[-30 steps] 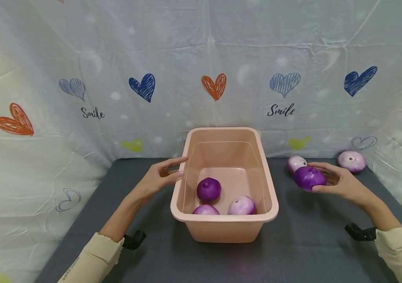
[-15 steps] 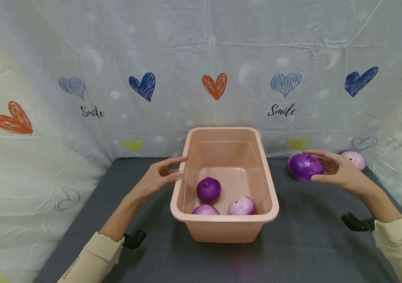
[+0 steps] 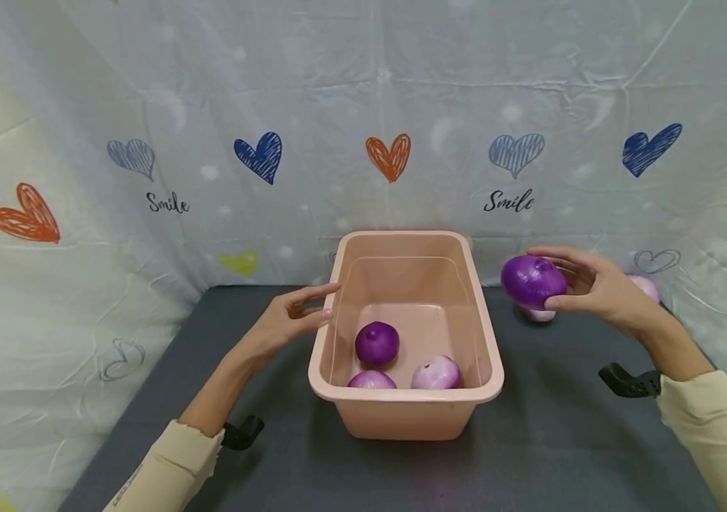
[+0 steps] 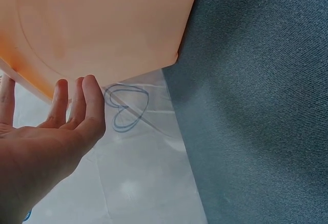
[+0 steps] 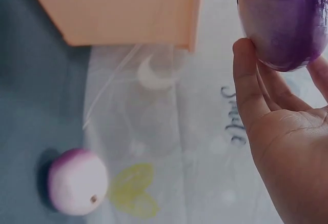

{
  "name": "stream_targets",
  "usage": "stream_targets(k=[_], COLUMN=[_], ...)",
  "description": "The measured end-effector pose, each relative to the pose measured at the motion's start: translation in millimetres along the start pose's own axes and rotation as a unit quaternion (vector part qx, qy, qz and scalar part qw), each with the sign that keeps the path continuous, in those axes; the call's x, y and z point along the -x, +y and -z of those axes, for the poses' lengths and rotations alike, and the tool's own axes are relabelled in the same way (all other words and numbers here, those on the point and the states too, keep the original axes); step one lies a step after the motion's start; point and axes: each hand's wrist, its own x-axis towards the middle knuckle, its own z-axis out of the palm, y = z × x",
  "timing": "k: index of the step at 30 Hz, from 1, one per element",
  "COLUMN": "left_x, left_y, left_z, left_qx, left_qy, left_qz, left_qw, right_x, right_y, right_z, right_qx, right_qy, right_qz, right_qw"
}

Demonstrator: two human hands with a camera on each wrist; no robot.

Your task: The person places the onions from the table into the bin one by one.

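Note:
In the head view a purple onion (image 3: pixel 533 282) is held up off the table by my right hand (image 3: pixel 600 288), fingers on top and thumb below. The right wrist view also shows this onion (image 5: pixel 282 21) against the fingertips. My left hand (image 3: pixel 289 320) touches the left rim of a peach plastic tub (image 3: pixel 405 412) with relaxed fingers. Seen from the left wrist, that hand (image 4: pixel 56 137) lies against the outside of the tub (image 4: pixel 113 24). Inside the tub are a dark purple onion (image 3: pixel 377 343) and two paler ones, a left onion (image 3: pixel 372 380) and a right onion (image 3: pixel 437 372).
Behind the held onion, a pale onion (image 3: pixel 539 314) sits on the dark grey tabletop (image 3: pixel 555 441), partly hidden. Another onion (image 3: pixel 646 286) at the back right is mostly covered by the right hand. A white curtain (image 3: pixel 312 85) printed with hearts hangs behind and beside the table.
My right hand has lifted the purple onion upward and moved it left, towards the tub. The left hand and the tub have stayed still.

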Motion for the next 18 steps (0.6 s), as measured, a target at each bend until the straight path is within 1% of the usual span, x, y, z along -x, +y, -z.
stream_targets(k=[5, 12, 18], left_x=[-1.5, -1.3, -1.1], left_y=[1.3, 1.7, 2.6], left_z=[0.8, 1.2, 1.7], left_qx=[-0.007, -0.015, -0.018], left_qy=[0.000, 0.002, 0.003], left_qz=[0.001, 0.004, 0.004], left_qw=[1.0000, 0.9999, 0.9998], right_x=[-13, -31, -45], right_y=[-11, -19, -25], right_z=[-6, -15, -29], right_qx=[0.012, -0.001, -0.014], right_qy=[-0.009, -0.047, -0.083], right_qz=[0.010, 0.039, 0.062], right_qw=[1.000, 0.998, 0.995])
